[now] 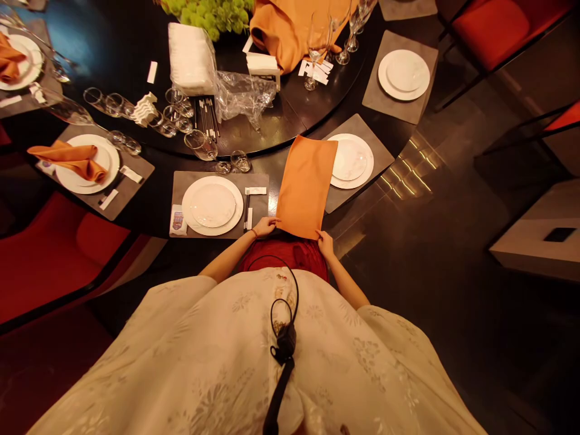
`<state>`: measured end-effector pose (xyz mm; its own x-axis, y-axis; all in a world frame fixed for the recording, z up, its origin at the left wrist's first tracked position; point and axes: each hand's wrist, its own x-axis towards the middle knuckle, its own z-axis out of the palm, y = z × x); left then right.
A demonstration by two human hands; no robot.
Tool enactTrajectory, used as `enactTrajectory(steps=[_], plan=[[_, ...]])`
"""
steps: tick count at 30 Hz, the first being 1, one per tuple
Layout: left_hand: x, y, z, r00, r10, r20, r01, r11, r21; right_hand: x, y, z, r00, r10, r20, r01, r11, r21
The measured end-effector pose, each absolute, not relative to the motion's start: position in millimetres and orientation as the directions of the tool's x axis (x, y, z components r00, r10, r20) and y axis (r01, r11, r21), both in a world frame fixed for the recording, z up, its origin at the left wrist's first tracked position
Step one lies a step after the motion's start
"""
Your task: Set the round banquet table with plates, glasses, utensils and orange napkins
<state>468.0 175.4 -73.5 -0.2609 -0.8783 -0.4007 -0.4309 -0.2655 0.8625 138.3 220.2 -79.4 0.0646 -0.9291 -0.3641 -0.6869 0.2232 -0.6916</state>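
Observation:
An orange cloth napkin (306, 187) lies spread out as a long rectangle across the table's edge, its right side overlapping a white plate (351, 158) on a grey placemat. My left hand (266, 226) pinches the near left corner of the napkin. At the near right corner, my right hand (325, 244) grips the cloth between thumb and fingers. Left of the napkin, stacked white plates (212, 206) sit on another placemat (261, 226), with dark chopsticks (246, 211) and a small printed packet (177, 220) beside them.
Wine glasses (200, 145), a bundle of chopsticks (208, 119) and crumpled clear plastic (247, 93) stand or lie farther in. More orange cloth (285, 30) is heaped by tall stemmed glasses (318, 45). A folded napkin (75, 158) tops a plate at left. Red chairs (49, 260) flank the table.

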Motion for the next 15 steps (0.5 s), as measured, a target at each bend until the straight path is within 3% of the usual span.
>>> enactTrajectory(steps=[4, 9, 12, 15], plan=[[480.5, 166.8, -72.7, -0.299, -0.903, -0.309, -0.554, -0.100, 0.827, 139.8, 216.8, -72.1, 0.152, -0.942, -0.300, -0.766, 0.079, -0.637], [478.4, 160.1, -64.9, -0.202, -0.979, -0.033, -0.545, 0.085, 0.834, 138.6, 213.3, -55.5, 0.238, -0.958, -0.161, -0.819, -0.109, -0.563], [472.9, 159.2, -61.5, -0.235, -0.966, -0.107, -0.489, 0.023, 0.872, 140.3, 212.0, -48.2, 0.393, -0.895, -0.210, -0.809, -0.229, -0.541], [468.7, 158.6, -63.4, -0.204, -0.947, -0.246, -0.481, -0.122, 0.868, 146.5, 209.9, -50.0, 0.450, -0.857, -0.252, -0.790, -0.251, -0.559]])
